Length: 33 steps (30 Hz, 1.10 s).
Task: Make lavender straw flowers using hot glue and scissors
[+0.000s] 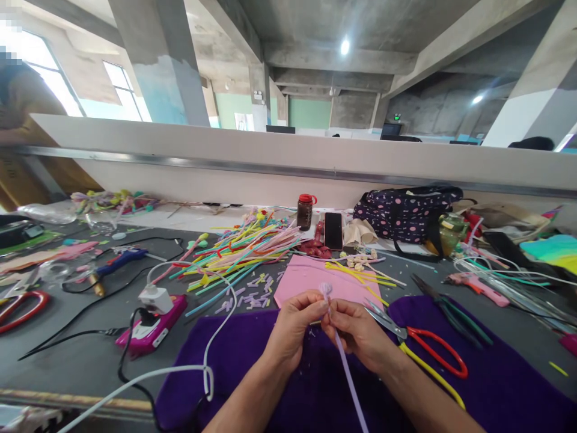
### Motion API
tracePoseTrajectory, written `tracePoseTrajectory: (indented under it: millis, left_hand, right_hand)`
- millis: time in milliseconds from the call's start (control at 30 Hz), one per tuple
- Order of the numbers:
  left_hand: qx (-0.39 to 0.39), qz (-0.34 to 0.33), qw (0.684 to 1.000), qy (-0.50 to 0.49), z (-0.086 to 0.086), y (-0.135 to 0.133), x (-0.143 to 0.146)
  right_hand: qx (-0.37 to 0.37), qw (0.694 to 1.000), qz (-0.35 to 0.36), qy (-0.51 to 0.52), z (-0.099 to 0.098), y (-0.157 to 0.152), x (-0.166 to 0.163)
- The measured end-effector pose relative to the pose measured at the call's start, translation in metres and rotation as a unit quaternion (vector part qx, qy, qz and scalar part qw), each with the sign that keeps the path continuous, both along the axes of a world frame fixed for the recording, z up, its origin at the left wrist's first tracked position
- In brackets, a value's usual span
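Observation:
A lilac pipe cleaner (347, 376) runs from between my hands down toward the front edge of the view, with a small curled lilac head (326, 290) at its top. My left hand (300, 322) pinches it just under the head. Close beside it, my right hand (354, 328) is closed on the same stem, slightly lower. Both hands are over a purple cloth (234, 355), in front of a pink sheet (295, 279). Scissors with red handles (437, 349) lie right of my right hand, next to a yellow pipe cleaner (430, 367).
Pliers (460, 313) rest on the cloth at right. A heap of coloured pipe cleaners (243, 246) and cut lilac pieces (252, 294) lie left of the sheet. Further left are a magenta power strip (155, 331) with cables and a blue glue gun (119, 263). A bottle (305, 213) and phone (333, 231) stand behind.

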<state>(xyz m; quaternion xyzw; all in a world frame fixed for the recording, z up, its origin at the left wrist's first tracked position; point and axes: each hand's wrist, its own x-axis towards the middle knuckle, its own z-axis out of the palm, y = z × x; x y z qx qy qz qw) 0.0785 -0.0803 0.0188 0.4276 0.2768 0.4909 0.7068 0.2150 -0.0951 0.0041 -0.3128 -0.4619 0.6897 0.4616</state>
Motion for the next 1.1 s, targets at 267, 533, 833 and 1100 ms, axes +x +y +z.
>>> tracePoseTrajectory:
  millis: [267,533,833,1100]
  left_hand:
    - [-0.064,0.003,0.997,-0.034,-0.013,0.006,0.0]
    - [-0.033,0.058,0.996,-0.058,0.001,0.012,-0.011]
    - [-0.093,0.043,0.992,-0.08,-0.006,0.028,-0.033]
    - [-0.093,0.027,0.994,-0.043,-0.028,0.03,-0.028]
  right_hand:
    - [-0.004,0.999,0.004,-0.035,-0.004,0.003,0.0]
    - [0.067,0.981,0.019,-0.18,0.001,0.004,0.011]
    - [0.126,0.961,-0.132,-0.206,0.008,0.014,0.032]
    - [0.127,0.955,-0.139,-0.231,0.007,0.014,0.031]
